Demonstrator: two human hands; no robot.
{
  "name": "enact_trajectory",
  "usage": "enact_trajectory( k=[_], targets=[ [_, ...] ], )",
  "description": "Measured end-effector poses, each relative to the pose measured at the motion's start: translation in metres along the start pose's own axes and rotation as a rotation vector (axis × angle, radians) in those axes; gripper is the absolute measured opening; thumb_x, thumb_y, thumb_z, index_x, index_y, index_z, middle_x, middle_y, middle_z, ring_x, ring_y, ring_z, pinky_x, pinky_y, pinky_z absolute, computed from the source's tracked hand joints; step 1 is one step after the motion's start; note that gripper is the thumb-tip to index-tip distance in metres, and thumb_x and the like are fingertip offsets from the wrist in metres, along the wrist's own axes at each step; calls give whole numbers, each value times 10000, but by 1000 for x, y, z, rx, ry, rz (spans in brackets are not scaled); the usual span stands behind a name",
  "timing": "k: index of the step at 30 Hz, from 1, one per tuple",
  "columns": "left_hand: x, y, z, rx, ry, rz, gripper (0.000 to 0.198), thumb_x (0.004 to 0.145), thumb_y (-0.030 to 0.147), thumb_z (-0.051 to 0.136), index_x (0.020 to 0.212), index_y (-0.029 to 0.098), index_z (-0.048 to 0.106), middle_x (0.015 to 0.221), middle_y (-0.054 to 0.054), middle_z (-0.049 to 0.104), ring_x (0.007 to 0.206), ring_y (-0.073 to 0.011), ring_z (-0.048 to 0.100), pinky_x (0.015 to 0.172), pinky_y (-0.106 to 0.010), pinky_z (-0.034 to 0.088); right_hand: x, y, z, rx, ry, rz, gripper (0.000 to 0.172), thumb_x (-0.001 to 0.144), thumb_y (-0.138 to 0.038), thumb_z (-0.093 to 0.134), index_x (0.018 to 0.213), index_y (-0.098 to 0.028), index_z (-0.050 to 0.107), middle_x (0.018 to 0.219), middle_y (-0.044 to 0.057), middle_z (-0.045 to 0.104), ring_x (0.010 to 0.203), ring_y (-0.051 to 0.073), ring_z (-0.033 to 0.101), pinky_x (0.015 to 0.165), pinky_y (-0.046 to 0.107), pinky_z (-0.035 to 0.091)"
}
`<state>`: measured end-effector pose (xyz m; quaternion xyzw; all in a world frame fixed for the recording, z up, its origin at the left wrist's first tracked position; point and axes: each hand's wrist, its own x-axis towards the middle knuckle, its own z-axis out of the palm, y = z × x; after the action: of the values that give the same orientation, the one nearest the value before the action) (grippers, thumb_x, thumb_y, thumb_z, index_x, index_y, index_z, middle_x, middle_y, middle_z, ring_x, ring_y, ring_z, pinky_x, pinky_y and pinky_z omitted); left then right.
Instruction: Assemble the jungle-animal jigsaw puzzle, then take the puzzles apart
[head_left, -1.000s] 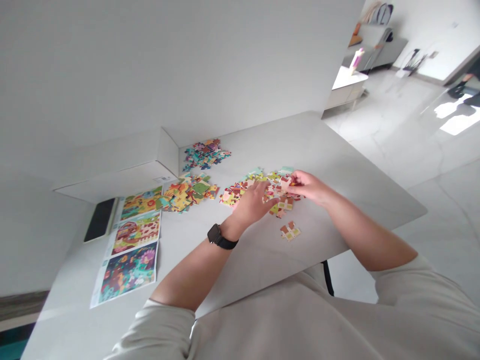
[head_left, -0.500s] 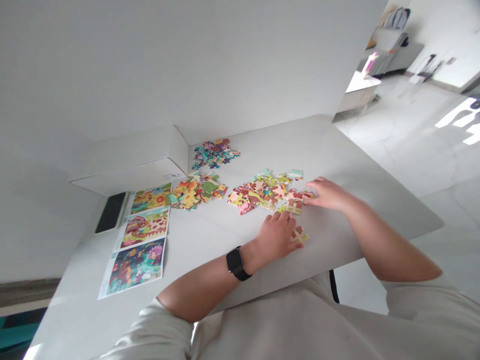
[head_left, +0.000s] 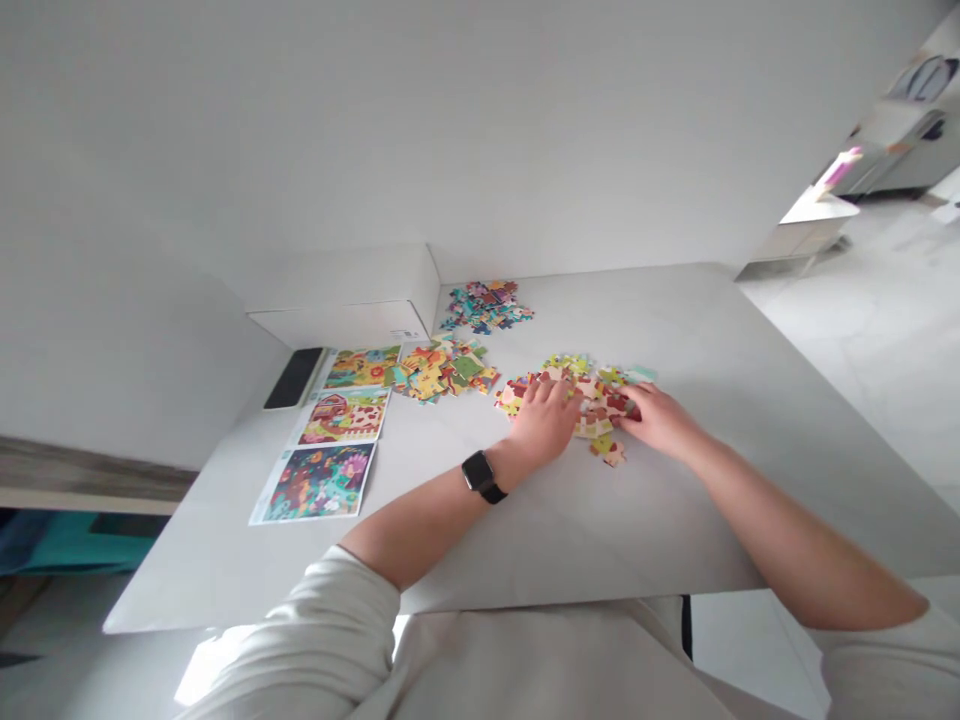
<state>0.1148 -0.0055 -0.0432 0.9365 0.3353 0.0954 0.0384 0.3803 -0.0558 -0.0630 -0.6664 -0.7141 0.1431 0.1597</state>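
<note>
A pile of jigsaw pieces point(head_left: 596, 388), mostly pink, red and yellow-green, lies on the table between my hands. My left hand point(head_left: 544, 424), with a black watch on the wrist, rests palm down over the pile's near left side. Its fingers are stretched out on the pieces and hide some of them. At the right edge my right hand point(head_left: 660, 422) has thumb and fingers apart, touching dark red pieces. A few loose pieces point(head_left: 609, 449) lie just in front of the pile.
Left of the pile are yellow-green pieces point(head_left: 448, 370), with a teal and purple heap point(head_left: 487, 306) behind. Three picture sheets point(head_left: 319, 482) lie at the left, beside a dark phone point(head_left: 295, 378). A white box point(head_left: 337, 322) stands against the wall on the table point(head_left: 450, 540).
My view has turned, so the table sits further left to right. My left hand has moved from the loose front pieces onto the pile. My right hand stays at its right edge.
</note>
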Motion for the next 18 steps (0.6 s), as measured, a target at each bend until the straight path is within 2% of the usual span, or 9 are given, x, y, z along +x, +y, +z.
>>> enact_trajectory(
  k=[3,5,7,9,11,13,16,18],
  targets=[
    [-5,-37,-7,-54,26,-154,551,1021,453,647,1508,206,568,1576,-174,534,1467,-364,477,1225,-524,394,15,14,-9,-6,42,44,439,962,-352,685,1382,-224,686,1315,134,719,940,257,754,955,417,600],
    [-11,-54,-12,-69,-13,-196,761,936,538,751,1575,206,503,1619,-196,493,1487,-395,461,1199,-535,423,26,28,-15,-144,88,167,469,957,-400,689,1377,-192,703,1332,182,703,1099,323,735,1016,454,576],
    [-14,-64,-15,-81,-83,-191,960,840,541,845,1640,226,419,1586,-193,532,1456,-410,499,1170,-538,450,39,38,-16,-232,22,257,528,906,-443,756,1361,-178,725,1341,208,694,1164,359,716,1040,462,566],
    [-13,-68,-15,-100,-142,-144,1045,802,489,876,1673,221,363,1492,-174,616,1377,-389,577,1171,-527,449,53,38,-12,-242,-42,246,536,867,-444,802,1330,-180,750,1330,206,700,1156,356,719,1041,449,567],
    [-7,-69,-13,-126,-154,-94,978,821,413,846,1655,178,392,1425,-167,662,1312,-358,629,1189,-500,439,65,28,-5,-202,-58,164,492,862,-408,808,1298,-184,768,1309,197,714,1140,339,725,1032,431,572],
    [-1,-69,-12,-151,-136,-66,811,845,310,784,1583,149,490,1398,-165,676,1275,-336,651,1174,-469,457,73,14,2,-149,-60,92,456,863,-353,797,1286,-184,775,1298,190,722,1125,323,731,1016,417,579],
    [6,-70,-11,-199,-76,-52,606,832,142,681,1435,163,628,1337,-144,694,1249,-309,661,1131,-431,499,76,-6,7,-59,-71,44,431,865,-251,757,1292,-193,774,1292,164,731,1010,272,757,993,398,590],
    [10,-70,-12,-270,-15,-43,565,826,62,608,1375,181,669,1314,-129,703,1255,-283,660,1127,-409,511,75,-14,8,33,-75,5,427,867,-178,714,1290,-205,769,1286,138,739,929,232,765,976,380,600]
  ],
)
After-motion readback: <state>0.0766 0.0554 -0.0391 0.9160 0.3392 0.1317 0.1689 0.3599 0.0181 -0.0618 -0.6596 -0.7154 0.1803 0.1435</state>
